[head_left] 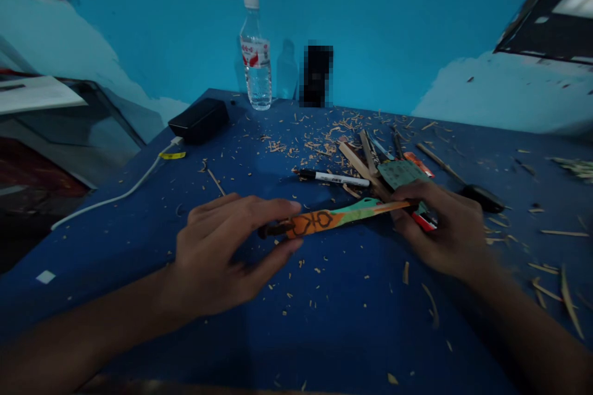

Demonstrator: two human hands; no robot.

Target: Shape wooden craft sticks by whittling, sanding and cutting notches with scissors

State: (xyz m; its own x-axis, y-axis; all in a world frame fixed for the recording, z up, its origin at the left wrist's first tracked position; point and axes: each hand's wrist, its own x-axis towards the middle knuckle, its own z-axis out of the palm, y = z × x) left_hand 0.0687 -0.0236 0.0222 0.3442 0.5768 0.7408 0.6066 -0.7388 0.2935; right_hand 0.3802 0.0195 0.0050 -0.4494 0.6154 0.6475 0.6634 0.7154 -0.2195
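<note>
Pale shavings (392, 378) lie scattered on the blue table (324, 321), a few of them on the near side of both hands. The left hand (236, 241) pinches the dark end of a painted orange and green strip (315, 222) between thumb and forefinger; the right hand (440, 222) pinches its other, thinner end. The strip is held between the two hands, above the table, with dark markings on its orange part. Just beyond it lies a white marker (340, 179). A green sheet (403, 173) lies just past the right hand, with wooden pieces (356, 160) to its left. Right of that hand is a small black object (484, 197). Well beyond the left hand sit a black box (199, 120) and an upright clear bottle (258, 83), before the blue wall (393, 24).
</note>
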